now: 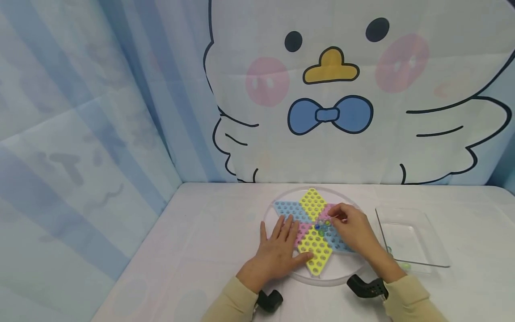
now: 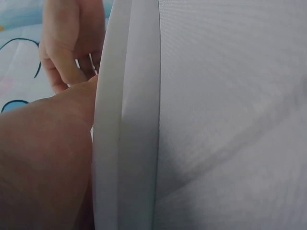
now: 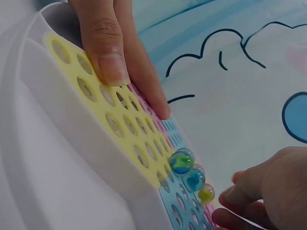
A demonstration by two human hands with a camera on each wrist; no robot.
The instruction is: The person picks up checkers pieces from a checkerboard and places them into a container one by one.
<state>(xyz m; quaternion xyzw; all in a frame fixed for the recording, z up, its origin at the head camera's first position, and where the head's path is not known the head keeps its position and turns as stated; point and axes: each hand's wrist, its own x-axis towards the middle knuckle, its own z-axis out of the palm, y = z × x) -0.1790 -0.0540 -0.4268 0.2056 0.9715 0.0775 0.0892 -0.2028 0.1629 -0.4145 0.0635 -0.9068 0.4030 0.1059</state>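
Note:
A round white Chinese checkers board carries a star of yellow, blue and pink holed sections. My left hand rests flat on its left side, fingers spread over the pink and blue holes. In the right wrist view, its thumb presses on the yellow section. Around the star's centre sit several glass marbles, among them a green-and-blue one, a blue one and a yellow one. My right hand has its fingers curled beside the yellow marble; I cannot tell whether they hold another.
Right of the board stands a clear plastic box with dark edge lines. A light green marble shows at its near side. A pale cloth covers the table, and a curtain with a cartoon bird hangs behind it.

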